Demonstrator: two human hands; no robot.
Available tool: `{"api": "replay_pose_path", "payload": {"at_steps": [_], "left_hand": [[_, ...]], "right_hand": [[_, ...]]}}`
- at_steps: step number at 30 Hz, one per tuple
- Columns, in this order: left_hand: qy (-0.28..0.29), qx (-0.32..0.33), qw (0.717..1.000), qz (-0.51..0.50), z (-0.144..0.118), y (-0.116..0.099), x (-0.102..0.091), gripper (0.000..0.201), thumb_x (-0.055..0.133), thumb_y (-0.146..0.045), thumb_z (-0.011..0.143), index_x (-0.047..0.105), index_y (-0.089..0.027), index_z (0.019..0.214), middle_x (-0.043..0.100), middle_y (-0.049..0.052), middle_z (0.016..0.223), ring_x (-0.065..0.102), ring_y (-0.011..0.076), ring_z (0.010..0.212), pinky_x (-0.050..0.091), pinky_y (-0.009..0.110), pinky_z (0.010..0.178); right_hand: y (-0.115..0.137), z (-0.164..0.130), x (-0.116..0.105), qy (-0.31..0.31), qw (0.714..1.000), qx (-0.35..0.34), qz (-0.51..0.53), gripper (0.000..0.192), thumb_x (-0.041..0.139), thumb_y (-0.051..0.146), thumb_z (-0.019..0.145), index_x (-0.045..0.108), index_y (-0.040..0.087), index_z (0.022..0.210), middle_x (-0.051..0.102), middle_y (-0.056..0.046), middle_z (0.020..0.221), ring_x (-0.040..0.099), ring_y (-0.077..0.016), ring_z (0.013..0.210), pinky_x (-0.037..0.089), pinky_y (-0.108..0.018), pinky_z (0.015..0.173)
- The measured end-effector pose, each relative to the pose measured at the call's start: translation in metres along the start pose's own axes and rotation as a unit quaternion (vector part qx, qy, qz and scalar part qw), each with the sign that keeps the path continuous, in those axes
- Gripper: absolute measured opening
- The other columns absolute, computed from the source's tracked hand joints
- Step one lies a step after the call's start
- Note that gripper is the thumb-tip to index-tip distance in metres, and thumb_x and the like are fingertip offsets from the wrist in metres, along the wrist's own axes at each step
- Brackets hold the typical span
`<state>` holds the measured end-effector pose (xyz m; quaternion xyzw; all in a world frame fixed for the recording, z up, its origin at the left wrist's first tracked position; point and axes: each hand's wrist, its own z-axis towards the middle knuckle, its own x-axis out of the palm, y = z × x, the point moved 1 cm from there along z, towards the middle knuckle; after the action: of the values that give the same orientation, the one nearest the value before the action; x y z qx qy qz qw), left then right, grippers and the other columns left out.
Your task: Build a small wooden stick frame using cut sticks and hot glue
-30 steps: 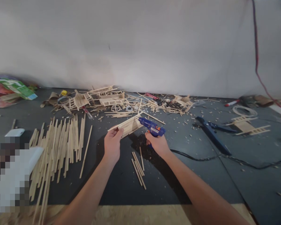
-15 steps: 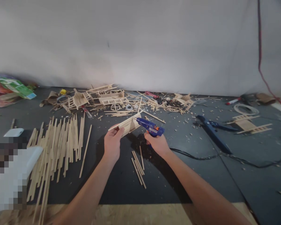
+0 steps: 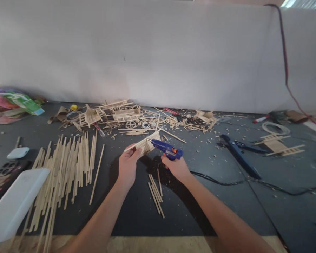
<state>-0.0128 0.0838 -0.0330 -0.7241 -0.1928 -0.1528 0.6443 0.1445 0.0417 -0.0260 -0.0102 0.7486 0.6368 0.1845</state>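
Observation:
My left hand (image 3: 128, 164) is closed on the near-left end of a small panel of wooden sticks (image 3: 147, 144), held tilted above the dark table. My right hand (image 3: 175, 166) wraps round the handle of a blue hot glue gun (image 3: 166, 149). The gun's nozzle points left and lies over the panel's upper part; I cannot tell whether it touches. Below the hands, several short wooden sticks (image 3: 155, 193) lie on the table (image 3: 131, 218).
To the left, many long sticks (image 3: 65, 172) are spread beside a white power bank (image 3: 18, 203) and a phone (image 3: 5, 179). Stick-built pieces (image 3: 126, 113) and scraps line the wall. At right are a dark blue tool (image 3: 239, 156), a black cable (image 3: 216, 181) and a stick frame (image 3: 276, 144).
The glue gun's nozzle has shifted slightly left along the panel. The camera view has tilted up a little, so the scene sits lower. Both hands keep their holds.

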Motion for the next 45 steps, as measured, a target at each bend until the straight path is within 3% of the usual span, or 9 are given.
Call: {"api": "replay_pose_path", "payload": {"at_steps": [11,18,29,45], "left_hand": [[-0.003,-0.002,1.000,0.017,0.000,0.001,0.000,0.033,0.072,-0.025,0.061,0.061,-0.013,0.090,0.067,0.005,0.087,0.060,0.0167,0.083,0.042,0.032,0.082],[-0.003,-0.011,1.000,-0.002,0.001,-0.001,0.000,0.031,0.070,-0.023,0.062,0.062,-0.013,0.090,0.067,0.006,0.088,0.060,0.0171,0.084,0.042,0.033,0.083],[0.002,-0.016,1.000,-0.004,-0.001,-0.002,0.001,0.030,0.070,-0.024,0.063,0.062,-0.012,0.089,0.067,0.006,0.087,0.061,0.0176,0.084,0.042,0.033,0.082],[0.012,-0.012,1.000,-0.005,-0.001,-0.003,0.001,0.028,0.070,-0.023,0.064,0.063,-0.013,0.089,0.067,0.007,0.091,0.060,0.0187,0.088,0.042,0.032,0.083]], "right_hand": [[0.008,-0.003,-0.002,0.024,1.000,-0.006,-0.005,0.015,0.054,0.028,0.064,0.046,0.020,0.056,0.042,0.006,0.047,0.040,-0.0095,0.046,0.035,-0.023,0.047],[0.011,-0.005,-0.002,0.044,0.998,-0.031,0.029,0.014,0.056,0.030,0.065,0.057,0.017,0.067,0.055,0.002,0.059,0.048,-0.0117,0.054,0.039,-0.024,0.054],[0.010,-0.004,-0.002,0.015,0.999,-0.032,-0.029,0.018,0.054,0.034,0.065,0.049,0.019,0.058,0.044,0.005,0.051,0.041,-0.0107,0.051,0.035,-0.024,0.051],[0.005,-0.001,-0.001,0.006,0.998,-0.036,-0.042,0.015,0.051,0.030,0.066,0.047,0.020,0.056,0.044,0.005,0.050,0.043,-0.0113,0.050,0.035,-0.023,0.051]]}}
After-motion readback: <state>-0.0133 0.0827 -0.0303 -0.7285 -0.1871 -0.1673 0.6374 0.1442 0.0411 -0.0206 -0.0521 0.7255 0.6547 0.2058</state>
